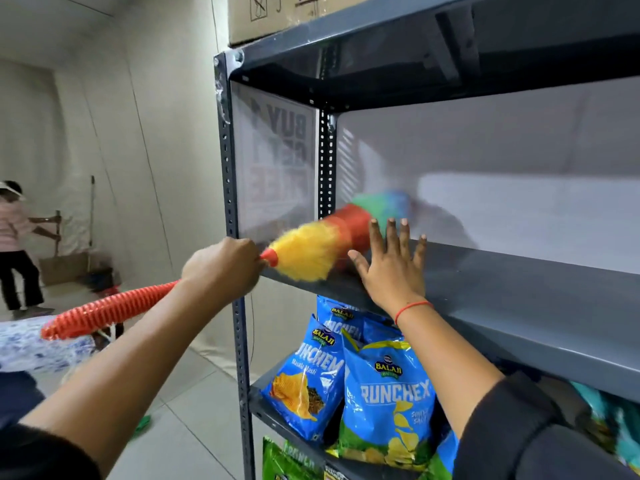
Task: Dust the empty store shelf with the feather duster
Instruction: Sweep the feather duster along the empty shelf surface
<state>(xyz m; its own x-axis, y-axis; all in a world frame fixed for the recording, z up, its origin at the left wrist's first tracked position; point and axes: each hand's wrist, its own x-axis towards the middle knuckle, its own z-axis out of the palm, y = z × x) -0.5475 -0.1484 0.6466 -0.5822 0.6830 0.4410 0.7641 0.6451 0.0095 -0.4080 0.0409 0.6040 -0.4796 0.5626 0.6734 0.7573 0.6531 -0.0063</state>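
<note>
The empty grey metal shelf (519,292) runs from the middle to the right edge, at chest height. A feather duster (311,247) with yellow, red, green and blue fluff lies across the shelf's left end, its far tip blurred. My left hand (221,265) is shut on the duster where the fluff meets its ribbed orange handle (104,313), which sticks out to the lower left. My right hand (391,268) rests flat on the shelf's front part, fingers spread, right beside the red fluff. It holds nothing.
Blue and green chip bags (384,393) fill the shelf below. A cardboard box (273,19) sits on the top shelf. The rack's perforated front post (235,271) stands left of the duster. Another person (17,247) stands far left by brooms on the tiled floor.
</note>
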